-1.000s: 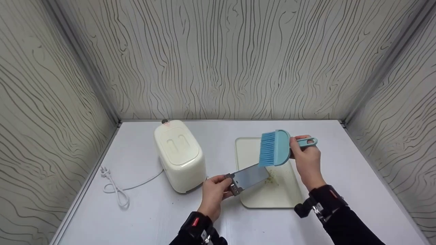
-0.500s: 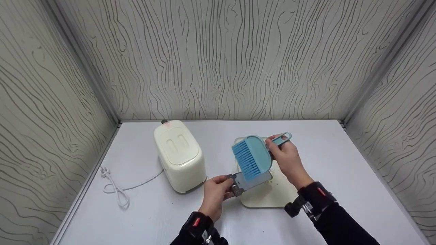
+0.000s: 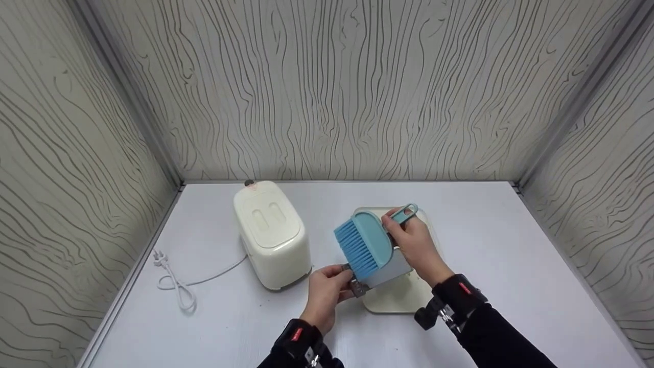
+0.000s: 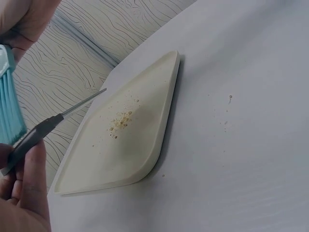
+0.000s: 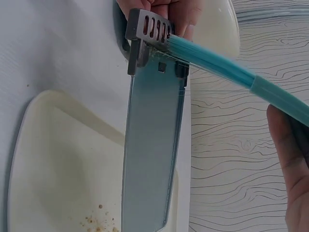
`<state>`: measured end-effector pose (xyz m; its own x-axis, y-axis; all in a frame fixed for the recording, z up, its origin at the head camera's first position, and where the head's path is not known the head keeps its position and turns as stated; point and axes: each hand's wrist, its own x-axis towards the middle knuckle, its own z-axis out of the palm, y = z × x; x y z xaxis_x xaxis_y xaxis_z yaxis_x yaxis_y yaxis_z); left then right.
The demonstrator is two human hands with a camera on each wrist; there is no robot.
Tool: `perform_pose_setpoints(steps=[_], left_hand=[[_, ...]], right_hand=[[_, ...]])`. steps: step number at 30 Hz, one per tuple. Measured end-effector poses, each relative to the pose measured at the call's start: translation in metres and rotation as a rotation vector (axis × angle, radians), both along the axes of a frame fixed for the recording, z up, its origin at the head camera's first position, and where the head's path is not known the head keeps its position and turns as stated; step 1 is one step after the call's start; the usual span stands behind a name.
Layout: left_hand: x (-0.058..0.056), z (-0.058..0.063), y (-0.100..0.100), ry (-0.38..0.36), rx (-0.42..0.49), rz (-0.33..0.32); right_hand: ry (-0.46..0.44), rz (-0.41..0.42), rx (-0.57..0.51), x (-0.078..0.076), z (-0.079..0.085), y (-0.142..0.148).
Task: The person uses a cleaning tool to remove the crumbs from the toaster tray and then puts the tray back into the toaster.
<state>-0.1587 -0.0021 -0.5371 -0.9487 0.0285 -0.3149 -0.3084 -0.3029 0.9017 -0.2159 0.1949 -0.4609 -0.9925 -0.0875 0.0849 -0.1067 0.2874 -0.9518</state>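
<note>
Two hands at work: my left hand pinches the metal crumb tray by its slotted end, tilted over the cream board so crumbs land there; my right hand grips the blue brush, bristles on the tray.

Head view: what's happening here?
A person holds a flat metal tray by its slotted end in the left hand, above a cream board. The right hand grips a blue brush, bristles against the tray near the held end. Crumbs lie on the board. A cream toaster stands to the left, unplugged.
</note>
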Motion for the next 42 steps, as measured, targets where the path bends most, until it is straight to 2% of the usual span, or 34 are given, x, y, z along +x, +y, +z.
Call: perform_pose_setpoints(steps=[8,20,31,42], left_hand=[[-0.001,-0.001,0.001,-0.004,-0.002,-0.002],[-0.001,-0.001,0.0,-0.02,-0.017,0.006],[-0.001,-0.005,-0.002,0.012,-0.001,0.009],[-0.001,-0.007,-0.002,0.019,0.002,0.017]], right_hand=[[0.0,-0.03,0.027,-0.002,-0.004,0.0],[0.03,-0.102,0.117,-0.008,-0.014,0.017],[0.025,-0.176,0.19,-0.012,-0.02,0.04],[0.076,-0.214,0.258,-0.014,-0.026,0.053]])
